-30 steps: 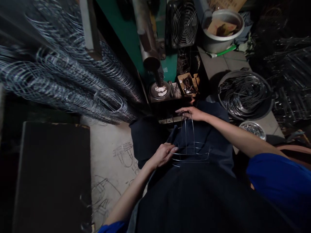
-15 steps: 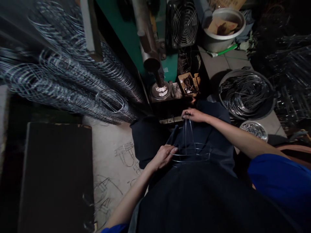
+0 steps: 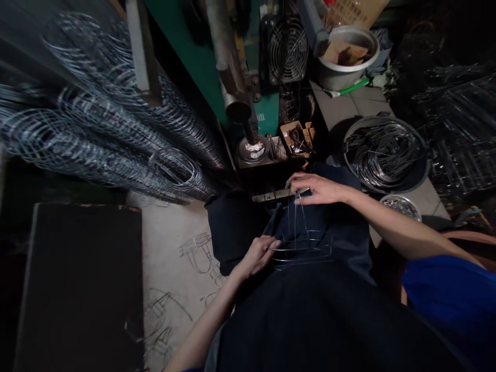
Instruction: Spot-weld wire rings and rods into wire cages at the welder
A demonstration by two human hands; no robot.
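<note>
A wire frame of thin bright metal lies across my dark-clothed lap, with curved bands at its near end and long wires running forward. My left hand is closed on the left side of the curved bands, thumb on top. At the far end, my right hand has its thumb and fingers around the tips of the long wires. A small gap shows between that thumb and the fingers, and the exact contact is partly hidden.
Tall stacks of wire rings stand at left. A green machine with a metal ram is ahead. On the right are a basin of wire rods and a bowl of small metal parts. Wire frames lie on the floor.
My right hand has loosened its tight pinch, its thumb and fingers now further apart around the wire tips. My left hand keeps its hold. The whole view has shifted slightly.
</note>
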